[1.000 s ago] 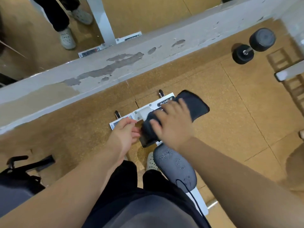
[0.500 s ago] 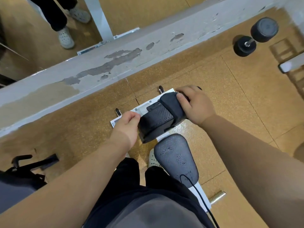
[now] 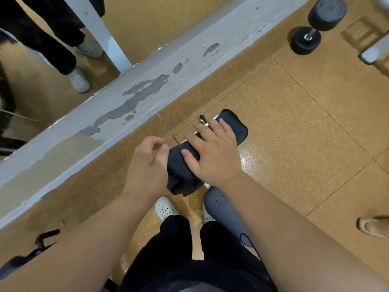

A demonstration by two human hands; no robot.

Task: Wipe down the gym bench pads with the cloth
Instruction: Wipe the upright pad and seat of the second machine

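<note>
Right hand point(image 3: 212, 157) has left its curled grip at the far end of the black roller pad point(image 3: 181, 175) and now lies flat, fingers point(image 3: 213, 129) straight and spread, pressing the dark cloth point(image 3: 236, 128) down over the pad. Left hand point(image 3: 147, 165) sits against the pad's left end, fingers curled, gripping nothing visible. The bench's grey mesh pad point(image 3: 221, 207) is just below; a dumbbell point(image 3: 315, 26) lies well apart on the floor.

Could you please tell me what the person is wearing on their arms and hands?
Nothing worn shows: the left hand and right hand are ungloved, no rings visible, and the left forearm and right forearm are bare to the frame's edge, with no sleeve, watch or wristband.
</note>
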